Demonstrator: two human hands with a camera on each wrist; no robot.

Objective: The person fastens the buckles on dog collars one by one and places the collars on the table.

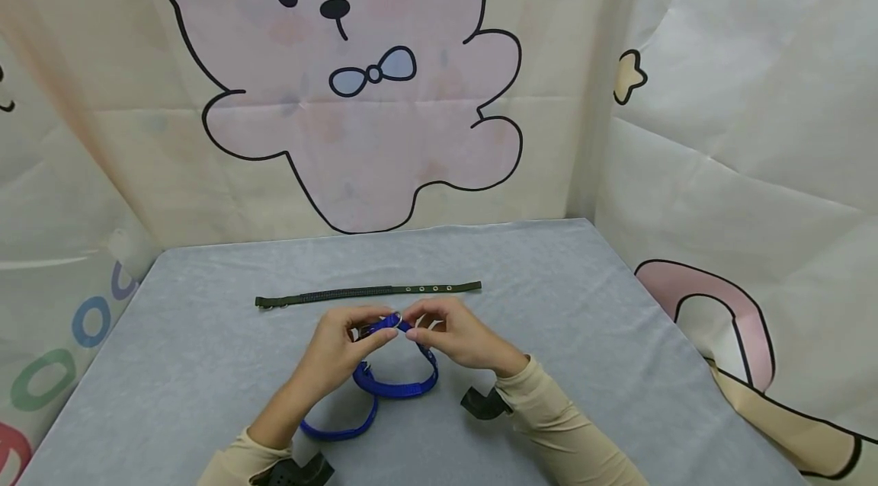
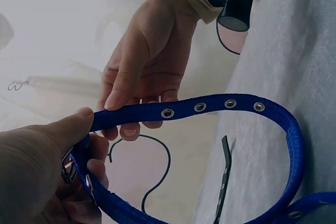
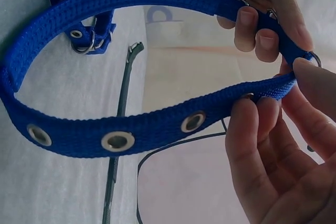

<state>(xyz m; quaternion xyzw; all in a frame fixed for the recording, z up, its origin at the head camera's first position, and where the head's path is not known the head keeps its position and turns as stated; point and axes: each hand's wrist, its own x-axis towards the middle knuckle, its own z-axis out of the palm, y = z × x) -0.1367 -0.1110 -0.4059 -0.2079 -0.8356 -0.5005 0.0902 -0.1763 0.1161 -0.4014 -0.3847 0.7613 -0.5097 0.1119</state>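
A blue dog collar (image 1: 409, 391) with metal eyelets is bent into a loop above the table, its eyelet row plain in the right wrist view. My left hand (image 1: 336, 345) grips its buckle end between thumb and fingers. Opposite, my right hand (image 1: 458, 334) pinches the eyelet strap near a metal ring; the strap's tip is hidden by fingers. Both hands nearly meet. Below them lies a second blue collar (image 1: 343, 436), closed in a loop, with its buckle showing in the right wrist view. My left forearm partly covers it.
Beyond the hands, a dark green collar (image 1: 357, 292) with eyelets lies stretched out across the grey-blue tablecloth (image 1: 590, 341). A printed cloth backdrop (image 1: 549, 158) stands behind the table's far edge, with cloth at both sides. Each wrist carries a black camera (image 1: 484, 403).
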